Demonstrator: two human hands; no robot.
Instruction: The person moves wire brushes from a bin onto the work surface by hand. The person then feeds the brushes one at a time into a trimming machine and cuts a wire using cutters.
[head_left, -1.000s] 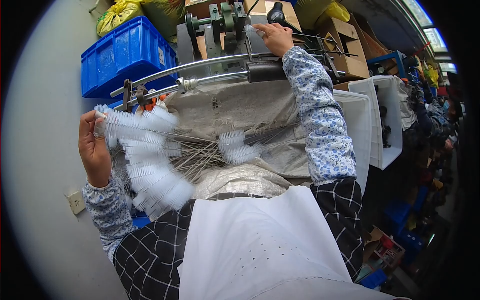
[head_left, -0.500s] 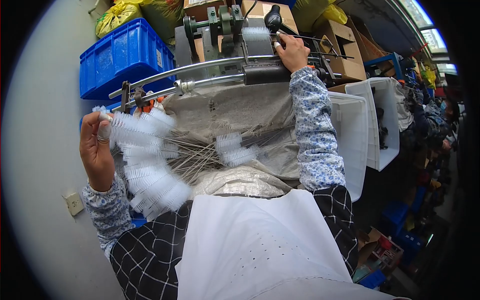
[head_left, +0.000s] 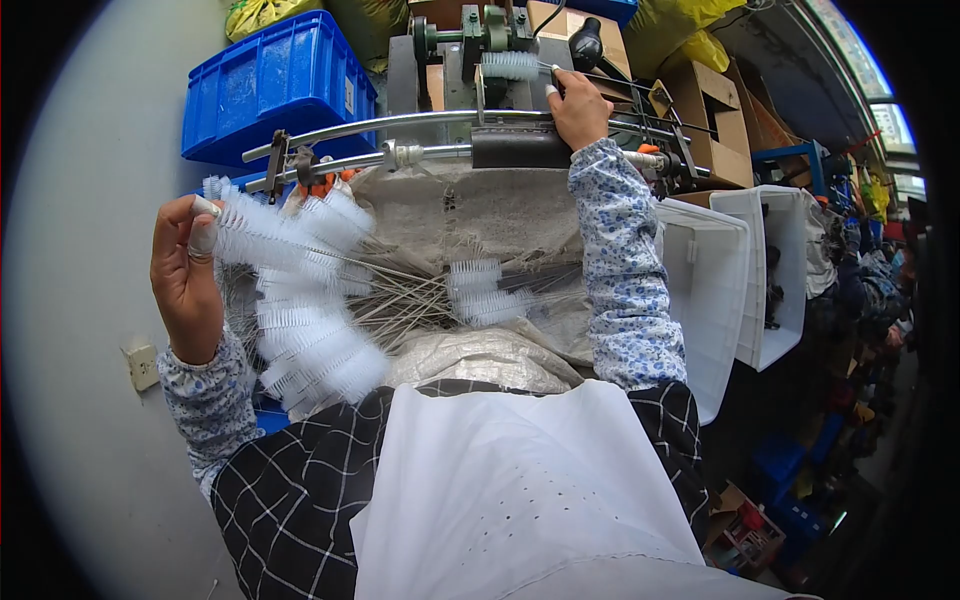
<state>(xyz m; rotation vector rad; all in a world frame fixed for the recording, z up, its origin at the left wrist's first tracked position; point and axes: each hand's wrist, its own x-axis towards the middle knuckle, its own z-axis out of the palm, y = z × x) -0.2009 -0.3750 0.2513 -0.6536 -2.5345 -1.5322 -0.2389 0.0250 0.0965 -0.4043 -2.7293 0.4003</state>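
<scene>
Left hand pinches a white cylindrical bristle brush by its end.
Farther off, the right hand seems to pinch a second white bristle brush near the green metal wheel; a loose grip could let it twist.

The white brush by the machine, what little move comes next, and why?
Perhaps the right hand should ease that white brush away from the machine, because that hand is at the brush's stem and the left hand pinches another brush.
</scene>
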